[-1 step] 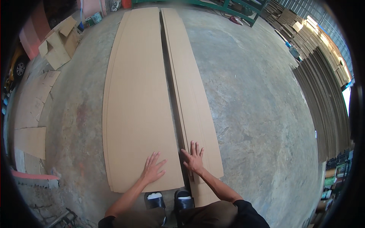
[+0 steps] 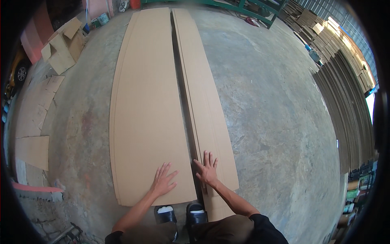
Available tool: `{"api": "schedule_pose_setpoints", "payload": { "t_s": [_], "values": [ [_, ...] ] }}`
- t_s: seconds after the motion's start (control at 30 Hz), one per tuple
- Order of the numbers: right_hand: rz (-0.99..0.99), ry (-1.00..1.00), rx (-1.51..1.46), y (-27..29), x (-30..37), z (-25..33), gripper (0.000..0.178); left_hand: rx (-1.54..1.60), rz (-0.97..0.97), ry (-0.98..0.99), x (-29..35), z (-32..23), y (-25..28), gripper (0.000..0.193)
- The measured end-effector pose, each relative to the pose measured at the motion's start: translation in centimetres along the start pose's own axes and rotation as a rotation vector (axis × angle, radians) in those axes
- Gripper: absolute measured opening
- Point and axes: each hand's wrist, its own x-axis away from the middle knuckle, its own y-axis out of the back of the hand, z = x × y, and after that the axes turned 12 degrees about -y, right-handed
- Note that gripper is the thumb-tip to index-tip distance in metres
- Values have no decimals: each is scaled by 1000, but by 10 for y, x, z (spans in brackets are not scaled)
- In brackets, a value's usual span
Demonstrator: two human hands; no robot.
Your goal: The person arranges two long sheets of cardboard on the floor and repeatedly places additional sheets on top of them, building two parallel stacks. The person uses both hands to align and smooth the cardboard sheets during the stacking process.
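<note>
Two long strips of brown cardboard lie side by side on the floor, a dark narrow gap between them. My left hand (image 2: 163, 181) rests flat on the near end of the wide left cardboard sheet (image 2: 148, 101), fingers spread. On the narrower right cardboard sheet (image 2: 207, 105), by its inner edge, lies my right hand (image 2: 208, 173), also with spread fingers. Neither hand grips anything. The right sheet appears layered or folded, and a curved cardboard flap (image 2: 218, 206) shows under my right forearm at its near end.
My feet in black sandals (image 2: 165, 214) stand at the near ends of the sheets. An open cardboard box (image 2: 61, 51) and flat cardboard pieces (image 2: 34, 150) lie at left. Tall stacks of cardboard (image 2: 345, 110) line the right. A green metal frame (image 2: 239, 8) stands at the far end.
</note>
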Motion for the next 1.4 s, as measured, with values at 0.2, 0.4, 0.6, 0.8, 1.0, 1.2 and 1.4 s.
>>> {"api": "schedule_pose_setpoints", "payload": {
  "t_s": [0.2, 0.4, 0.6, 0.8, 1.0, 1.2, 1.4],
  "values": [
    [9, -10, -3, 0, 0, 1, 89, 5, -7, -3, 0, 0, 0, 64],
    [10, -8, -11, 3, 1, 1, 89, 3, 3, 6, 1, 0, 0, 65],
    [4, -3, -21, 3, 1, 1, 90, 5, 12, 11, 0, -1, 1, 65],
    [-5, 2, -25, 2, 1, 0, 91, 4, 8, 6, 0, 0, 0, 64],
    [-10, 2, -25, 2, 1, 0, 91, 6, 3, 8, 0, -1, 1, 64],
    [-11, 2, -17, 3, 1, 1, 91, 6, -7, 3, 1, 0, 0, 64],
    [-6, 6, -23, 2, 1, 1, 91, 5, -5, 5, 1, 0, 0, 65]
  ]
}}
